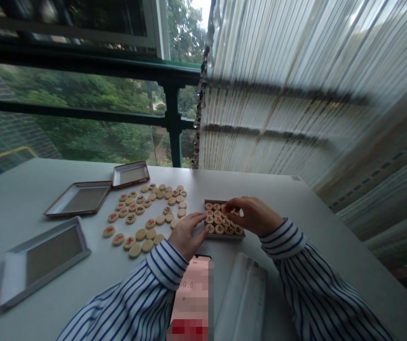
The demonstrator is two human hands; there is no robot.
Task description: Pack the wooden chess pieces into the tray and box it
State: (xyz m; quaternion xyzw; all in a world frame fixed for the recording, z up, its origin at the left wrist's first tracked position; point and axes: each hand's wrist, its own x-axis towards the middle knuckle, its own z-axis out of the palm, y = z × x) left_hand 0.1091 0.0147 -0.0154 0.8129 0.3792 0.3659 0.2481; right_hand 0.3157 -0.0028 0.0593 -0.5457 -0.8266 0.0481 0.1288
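A small open box [224,237] on the white table holds rows of round wooden pieces with red and black characters. My right hand [251,214] is over the box's upper right part, its thumb and index finger curled together at a piece there. My left hand [189,233] rests at the box's left edge, fingers bent toward the nearest pieces; what lies between its fingertips, if anything, is hidden. Left of the box many loose round pieces [141,234] are spread on the table, some face up, others blank.
Three shallow trays or lids stand at the left: a white one [47,260], a brown-edged one [82,198] and a smaller one [131,174]. A phone [192,293] and a clear plastic package [242,298] lie in front. The table [260,183] meets a curtain behind.
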